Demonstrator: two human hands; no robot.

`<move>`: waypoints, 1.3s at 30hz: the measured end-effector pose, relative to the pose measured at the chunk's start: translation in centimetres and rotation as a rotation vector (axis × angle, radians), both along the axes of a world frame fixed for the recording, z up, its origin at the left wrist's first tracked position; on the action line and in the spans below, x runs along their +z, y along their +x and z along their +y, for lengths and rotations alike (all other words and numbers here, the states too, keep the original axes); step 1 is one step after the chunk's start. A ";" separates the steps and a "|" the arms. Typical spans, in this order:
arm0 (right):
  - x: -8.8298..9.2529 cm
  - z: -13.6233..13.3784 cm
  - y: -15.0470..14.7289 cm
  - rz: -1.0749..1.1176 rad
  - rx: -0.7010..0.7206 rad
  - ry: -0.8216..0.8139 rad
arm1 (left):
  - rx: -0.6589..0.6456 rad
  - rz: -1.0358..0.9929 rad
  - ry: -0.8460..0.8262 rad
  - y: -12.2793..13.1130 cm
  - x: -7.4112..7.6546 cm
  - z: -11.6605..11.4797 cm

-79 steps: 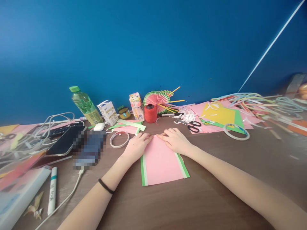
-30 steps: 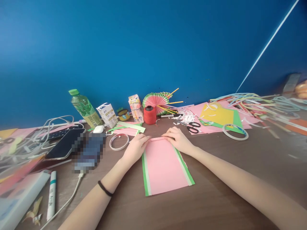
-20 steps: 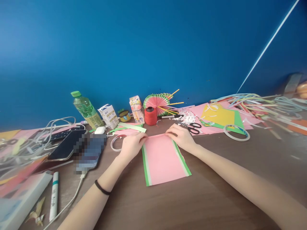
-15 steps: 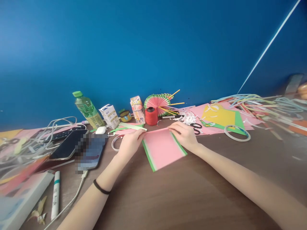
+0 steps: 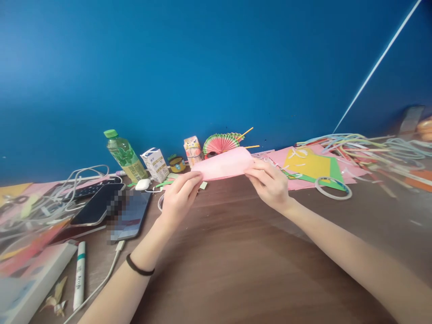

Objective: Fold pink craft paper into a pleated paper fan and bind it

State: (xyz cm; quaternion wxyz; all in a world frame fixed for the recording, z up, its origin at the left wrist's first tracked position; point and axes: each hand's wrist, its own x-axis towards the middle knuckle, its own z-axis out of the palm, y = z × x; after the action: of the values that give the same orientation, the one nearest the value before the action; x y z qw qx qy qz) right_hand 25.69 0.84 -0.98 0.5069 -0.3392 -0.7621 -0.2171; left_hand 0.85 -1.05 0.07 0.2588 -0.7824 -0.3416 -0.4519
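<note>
A sheet of pink paper (image 5: pixel 222 164) is held up above the table, curving over so that its near edge faces me. My left hand (image 5: pixel 182 193) pinches its left end between thumb and fingers. At the right end, my right hand (image 5: pixel 270 183) grips the paper the same way. The green strips along the sheet's sides do not show now. Just behind the paper stands a pleated pink and green paper fan (image 5: pixel 221 143) with yellow sticks. The red thread spool is almost wholly covered by the sheet.
Left of my hands are a green bottle (image 5: pixel 126 157), a small white carton (image 5: pixel 155 164), two phones, a marker (image 5: pixel 79 275) and tangled cables. To the right lie yellow paper (image 5: pixel 305 165), a tape roll (image 5: pixel 333 189) and a heap of thin pale strips (image 5: pixel 374 148). A blue wall rises behind.
The pink sheet has been lifted off the table and turned, so its near part no longer lies toward me. Both hands have kept hold, and the right hand has moved slightly right.
</note>
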 end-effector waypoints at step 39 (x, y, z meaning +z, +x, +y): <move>-5.2 0.2 0.2 -0.516 0.410 -0.218 | -0.068 0.637 -0.170 1.9 -4.8 0.3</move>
State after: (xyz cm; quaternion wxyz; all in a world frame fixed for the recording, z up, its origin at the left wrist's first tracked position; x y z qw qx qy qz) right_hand 25.93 1.02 -6.22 0.2915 -0.1650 -0.9362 -0.1067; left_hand 2.72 -0.76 -4.76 0.2711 -0.9142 -0.2535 -0.1626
